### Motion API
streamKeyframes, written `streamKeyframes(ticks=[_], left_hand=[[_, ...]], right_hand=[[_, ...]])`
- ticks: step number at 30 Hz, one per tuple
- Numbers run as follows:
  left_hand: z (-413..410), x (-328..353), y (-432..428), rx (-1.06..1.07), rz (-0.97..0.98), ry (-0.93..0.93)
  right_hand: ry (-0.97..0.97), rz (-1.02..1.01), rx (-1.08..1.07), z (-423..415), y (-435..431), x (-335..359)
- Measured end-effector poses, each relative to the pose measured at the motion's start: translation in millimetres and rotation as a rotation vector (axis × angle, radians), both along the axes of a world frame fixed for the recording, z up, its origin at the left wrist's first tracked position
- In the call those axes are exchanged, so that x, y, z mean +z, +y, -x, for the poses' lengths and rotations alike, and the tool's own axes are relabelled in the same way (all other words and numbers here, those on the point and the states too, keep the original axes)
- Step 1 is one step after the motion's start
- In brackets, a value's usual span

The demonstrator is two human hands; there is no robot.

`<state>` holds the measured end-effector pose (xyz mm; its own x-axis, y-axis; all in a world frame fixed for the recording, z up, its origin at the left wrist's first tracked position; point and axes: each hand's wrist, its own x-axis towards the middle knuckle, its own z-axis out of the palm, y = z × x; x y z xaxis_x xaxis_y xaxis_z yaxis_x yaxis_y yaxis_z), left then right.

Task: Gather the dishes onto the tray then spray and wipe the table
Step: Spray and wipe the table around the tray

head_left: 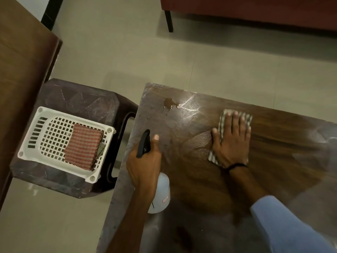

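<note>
My left hand [145, 165] grips a white spray bottle [161, 193] with a black trigger head, held over the left part of the wooden table [282, 152]. My right hand [231, 137] lies flat, fingers spread, pressing a striped grey-and-white cloth [246, 117] onto the table top. A brown spill [170, 103] sits near the table's far left corner, apart from the cloth. A darker smear [182, 232] shows near the table's front. No dishes are in view.
A white perforated plastic tray [45, 136] rests on a dark plastic stool [82, 101] left of the table, with folded red-checked cloths [83, 148] in it. Brown wooden furniture [23, 57] stands at far left. A red sofa [255, 10] stands beyond on the tiled floor.
</note>
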<state>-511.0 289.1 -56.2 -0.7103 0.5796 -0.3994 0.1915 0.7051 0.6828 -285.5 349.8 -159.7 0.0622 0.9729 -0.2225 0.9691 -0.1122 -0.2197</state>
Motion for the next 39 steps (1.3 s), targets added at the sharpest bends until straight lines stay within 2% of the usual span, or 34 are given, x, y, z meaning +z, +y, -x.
streamKeyframes(ticks=[3,5,8,10,11,15,18,20,22,25,28,30,32,34,36,39], left_hand=[[6.9,-0.1,-14.3,0.005,0.005,0.010],[9.2,0.8,-21.4,0.049,-0.017,0.020],[12.1,1.2,-30.5,0.069,-0.110,0.088],[19.0,-3.4,-35.9,0.022,-0.153,0.137],[23.6,-7.9,-37.8,0.005,-0.142,0.147],[35.9,-14.4,-40.5,-0.062,-0.216,0.176],[44.1,-17.1,-39.0,-0.028,-0.235,0.090],[47.0,-18.4,-37.9,-0.063,-0.234,0.126],[49.8,-24.5,-40.3,-0.098,-0.226,0.164],[56.5,-26.8,-44.1,-0.149,-0.229,0.176],[66.9,-25.6,-50.9,-0.212,-0.219,0.240],[72.7,-19.1,-52.7,-0.137,-0.185,0.145],[76.1,-14.5,-58.0,-0.091,-0.161,0.085],[78.4,-12.4,-62.4,-0.086,-0.143,0.062],[81.9,-13.6,-64.9,-0.049,-0.152,0.011],[84.9,-17.7,-72.3,-0.012,-0.159,-0.035]], right_hand=[[0.014,-0.035,-0.013,52.5,53.3,-4.3],[0.044,-0.034,0.061,98.6,72.4,-8.2],[0.086,-0.016,0.381,147.5,47.1,-5.0],[0.088,0.004,0.574,142.3,5.9,0.4],[0.088,0.003,0.599,129.7,-12.4,1.7],[0.043,-0.009,0.341,86.2,-9.5,-0.5],[0.019,-0.032,0.072,111.6,48.8,-0.3],[0.033,-0.048,0.001,149.7,85.1,-1.3],[0.072,-0.045,0.104,194.3,99.1,-3.9],[0.072,-0.058,0.433,242.8,68.7,-2.3],[0.057,-0.022,0.673,224.2,9.8,0.0],[0.058,-0.003,0.618,192.8,-7.2,-1.1],[0.029,-0.019,0.422,172.3,10.8,-2.8],[0.013,-0.024,0.204,174.8,46.1,-1.1],[0.023,-0.032,0.078,198.6,83.5,4.1],[0.036,-0.013,0.168,243.9,112.0,4.0]])
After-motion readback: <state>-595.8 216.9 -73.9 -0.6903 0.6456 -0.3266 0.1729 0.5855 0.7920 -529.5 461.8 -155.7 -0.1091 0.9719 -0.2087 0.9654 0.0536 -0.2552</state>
